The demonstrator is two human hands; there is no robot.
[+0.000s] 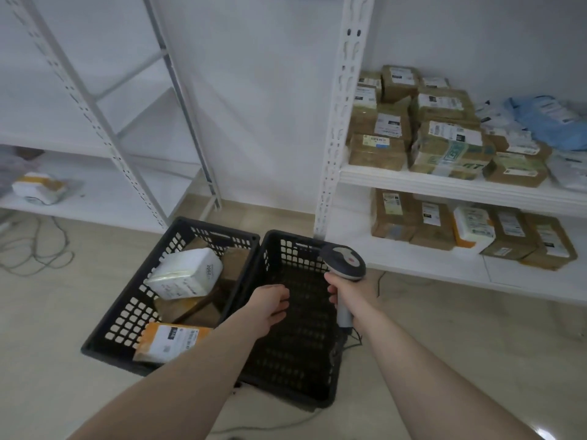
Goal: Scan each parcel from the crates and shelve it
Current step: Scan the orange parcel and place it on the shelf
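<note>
Two black crates stand side by side on the floor. The left crate (127, 300) holds a white parcel (185, 273), an orange-and-white parcel (170, 342) and brown parcels beneath. The right crate (305, 392) shows only its mesh bottom. My left hand (270, 304) hovers over the right crate's near-left wall with fingers loosely curled, holding nothing. My right hand (349, 292) grips the handle of a grey barcode scanner (344, 258), head pointing forward. The white shelf unit (444, 182) at right carries several brown and white parcels on two levels.
A second white shelf unit (104, 198) at left holds one white-and-orange parcel (39, 187). Cables (38, 252) lie on the floor at left, and the scanner's cord (355, 339) trails by the right crate. A blue bag (546, 119) lies on the right shelf.
</note>
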